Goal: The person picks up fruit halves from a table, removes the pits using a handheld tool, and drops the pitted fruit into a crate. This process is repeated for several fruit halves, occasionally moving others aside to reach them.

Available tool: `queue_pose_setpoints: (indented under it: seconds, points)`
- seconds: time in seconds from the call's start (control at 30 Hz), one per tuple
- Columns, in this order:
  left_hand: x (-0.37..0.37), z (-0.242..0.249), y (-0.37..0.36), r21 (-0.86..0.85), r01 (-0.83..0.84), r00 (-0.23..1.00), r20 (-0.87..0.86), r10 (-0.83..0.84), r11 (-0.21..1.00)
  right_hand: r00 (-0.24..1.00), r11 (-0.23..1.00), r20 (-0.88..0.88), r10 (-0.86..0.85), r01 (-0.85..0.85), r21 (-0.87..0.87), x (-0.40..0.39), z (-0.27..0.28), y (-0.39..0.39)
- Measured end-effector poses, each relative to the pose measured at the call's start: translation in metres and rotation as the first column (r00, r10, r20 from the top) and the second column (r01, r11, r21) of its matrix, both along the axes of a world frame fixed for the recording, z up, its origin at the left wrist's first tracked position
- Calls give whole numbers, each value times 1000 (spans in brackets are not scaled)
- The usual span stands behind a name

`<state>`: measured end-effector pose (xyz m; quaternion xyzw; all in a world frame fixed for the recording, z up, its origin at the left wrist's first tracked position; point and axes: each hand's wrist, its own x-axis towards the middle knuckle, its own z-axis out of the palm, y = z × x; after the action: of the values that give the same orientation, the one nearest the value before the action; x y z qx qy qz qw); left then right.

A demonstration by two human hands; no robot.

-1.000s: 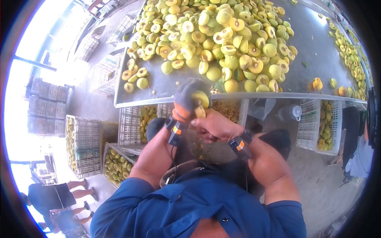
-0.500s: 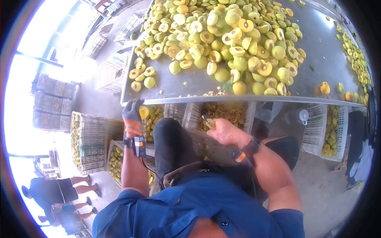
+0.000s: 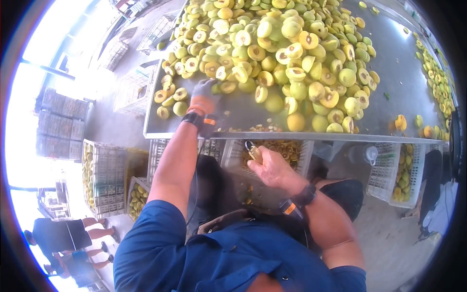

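Note:
On the metal table (image 3: 228, 116), halved yellow-green fruits (image 3: 292, 73) lie in a large heap. My left hand (image 3: 204, 92), in a grey and orange glove, reaches over the table to the heap's near left edge, by a green fruit (image 3: 216, 88). Its fingertips are blurred, and I cannot make out whether they grip that fruit. Bare and closed, my right hand (image 3: 273, 167) holds a small tool (image 3: 253, 152) with a light handle and a curved metal loop, in front of the table edge above a crate.
Below the table edge is a white crate (image 3: 307, 158) with cut pieces. Fruit-filled crates stand at the left (image 3: 109, 180) and right (image 3: 413, 182). More fruit lies along the table's far right side. Two people (image 3: 61, 236) stand at the lower left.
My left hand has moved from over the crate at the table's left edge, where a yellow fruit was beside it, up and right to the heap. My right hand still holds the tool.

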<state>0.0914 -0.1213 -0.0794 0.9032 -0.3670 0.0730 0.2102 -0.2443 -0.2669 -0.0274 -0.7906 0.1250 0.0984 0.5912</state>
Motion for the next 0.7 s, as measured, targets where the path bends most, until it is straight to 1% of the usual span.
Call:
queue_pose_setpoints:
  seconds: [0.03,0.07,0.1,0.13,0.17,0.2,0.23,0.3,0.33,0.4,0.43,0.47,0.5,0.63,0.7]
  points:
    - [-4,8,5,-27,-5,1000,-8,5,1000,1000,1000,29,-11,11,17,0,4,-4]
    - [-8,16,9,-230,-92,943,-332,11,969,998,999,57,-22,20,39,-1,7,-5]
    - [-19,32,15,-374,-244,785,-618,-44,895,995,994,88,-54,45,96,-1,7,-6]
    - [-29,41,25,-440,-435,552,-820,-153,786,990,986,117,-82,63,155,1,7,-6]
    - [-39,45,39,-568,-461,336,-823,-458,682,984,974,142,-107,75,212,3,8,-5]
    - [-66,58,34,-633,-436,311,-773,-553,640,979,972,170,-114,74,225,5,11,-3]
    - [-89,68,32,-623,-292,453,-758,-469,725,972,969,197,-125,77,233,7,16,-3]
    - [-129,85,21,-531,-90,627,-687,-366,842,943,958,276,-187,113,263,9,16,1]
    - [-146,94,14,-480,-32,669,-662,-338,877,947,959,259,-189,121,257,9,18,0]
    - [-168,91,1,-562,-136,536,-734,-417,816,953,959,227,-198,140,246,8,22,-1]
    - [-176,84,-4,-635,-321,347,-769,-537,703,941,954,245,-232,171,245,8,17,0]
    - [-180,77,-7,-633,-512,161,-734,-659,580,937,957,254,-239,183,226,8,12,-1]
    - [-179,72,-10,-668,-466,95,-689,-718,580,933,959,263,-245,193,209,9,8,-1]
    - [-192,58,-17,-662,-470,171,-717,-676,583,934,964,263,-243,203,172,8,5,-4]
    - [-195,57,-19,-681,-464,195,-702,-685,566,937,962,266,-228,174,210,9,9,-7]
